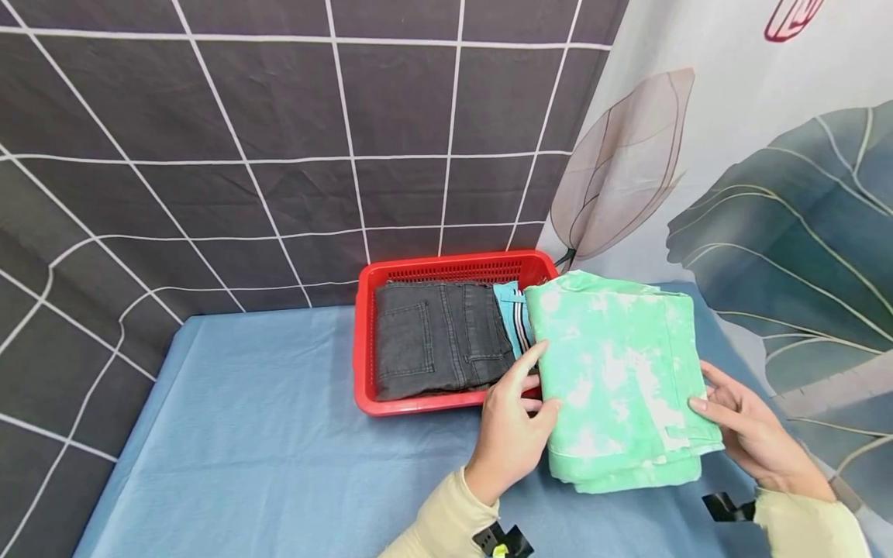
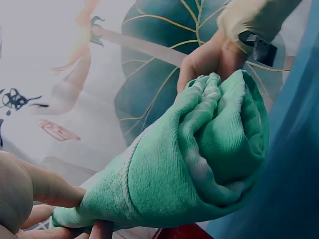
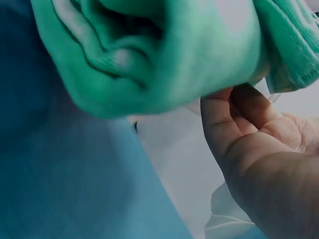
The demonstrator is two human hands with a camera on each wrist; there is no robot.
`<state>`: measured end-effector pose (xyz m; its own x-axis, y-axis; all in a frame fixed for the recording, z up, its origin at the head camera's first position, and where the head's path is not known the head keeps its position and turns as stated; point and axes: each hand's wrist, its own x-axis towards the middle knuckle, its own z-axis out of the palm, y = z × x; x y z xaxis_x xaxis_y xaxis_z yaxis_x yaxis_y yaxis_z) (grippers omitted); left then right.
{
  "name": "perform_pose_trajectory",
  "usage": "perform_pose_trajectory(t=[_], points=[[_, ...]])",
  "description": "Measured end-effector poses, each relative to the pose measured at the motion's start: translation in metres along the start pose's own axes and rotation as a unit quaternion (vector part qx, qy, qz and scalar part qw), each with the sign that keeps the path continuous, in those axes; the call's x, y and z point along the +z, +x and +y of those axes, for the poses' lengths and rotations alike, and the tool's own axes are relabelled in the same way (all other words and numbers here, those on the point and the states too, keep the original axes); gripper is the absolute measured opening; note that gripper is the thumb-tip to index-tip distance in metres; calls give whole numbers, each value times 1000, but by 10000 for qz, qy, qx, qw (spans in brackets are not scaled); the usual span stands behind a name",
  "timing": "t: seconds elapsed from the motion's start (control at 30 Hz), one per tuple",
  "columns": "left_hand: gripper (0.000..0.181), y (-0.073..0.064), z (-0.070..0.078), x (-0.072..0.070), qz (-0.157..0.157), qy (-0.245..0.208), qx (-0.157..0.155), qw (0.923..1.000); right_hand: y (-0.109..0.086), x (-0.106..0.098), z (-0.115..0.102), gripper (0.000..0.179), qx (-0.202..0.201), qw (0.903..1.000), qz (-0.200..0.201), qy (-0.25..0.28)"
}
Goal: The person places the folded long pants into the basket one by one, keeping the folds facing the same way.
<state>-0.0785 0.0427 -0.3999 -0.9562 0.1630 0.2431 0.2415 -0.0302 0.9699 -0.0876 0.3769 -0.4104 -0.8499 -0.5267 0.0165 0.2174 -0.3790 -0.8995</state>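
Note:
Both hands hold up a folded green-and-white tie-dye garment, raised over the right side of the bed-like blue surface. Its left edge is pinched by my left hand, thumb in front and fingers behind. My right hand grips the right edge the same way. In the left wrist view, the rolled layers of the garment show from the end, with a pale cord-like line across it. The right wrist view shows the right thumb and fingers under the cloth; some fingertips are hidden.
A red plastic basket stands left of the garment, near the wall. Inside lie folded dark grey jeans and a light blue striped item, partly covered. Behind are a dark grid-patterned cloth and a white leaf-printed curtain.

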Motion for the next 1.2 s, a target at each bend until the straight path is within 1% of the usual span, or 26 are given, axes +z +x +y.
perform_pose_trajectory(t=[0.1, 0.3, 0.47, 0.57, 0.7, 0.8, 1.03, 1.1, 1.2], points=[[66, 1, 0, -3, 61, -59, 22, 10000, 0, 4, 3, 65, -33, 10000, 92, 14], [66, 1, 0, -9, 259, -66, 91, 9996, 4, 9, 4, 69, -156, 9998, -89, 25], [66, 1, 0, -15, 313, -80, 143, 9994, 8, 18, 4, 70, -246, 9997, -26, -9], [66, 0, 1, -19, 311, -126, 148, 9993, 12, 24, 4, 70, -244, 9996, 103, -85], [65, 0, 1, -25, 323, -143, 128, 9993, 17, 32, 4, 69, -239, 9991, 218, -261], [65, -1, 0, -30, 338, -146, 81, 9993, 23, 36, 4, 69, -253, 9991, 199, -285], [65, -2, 1, -39, 393, -124, -19, 9992, 31, 41, 7, 71, -415, 9987, -18, -310], [66, -3, 2, -41, 418, -103, -41, 9991, 33, 42, 7, 71, -415, 9987, -14, -301], [66, -3, 3, -44, 452, -80, -56, 9989, 34, 45, 7, 70, -332, 9983, 96, -472]])
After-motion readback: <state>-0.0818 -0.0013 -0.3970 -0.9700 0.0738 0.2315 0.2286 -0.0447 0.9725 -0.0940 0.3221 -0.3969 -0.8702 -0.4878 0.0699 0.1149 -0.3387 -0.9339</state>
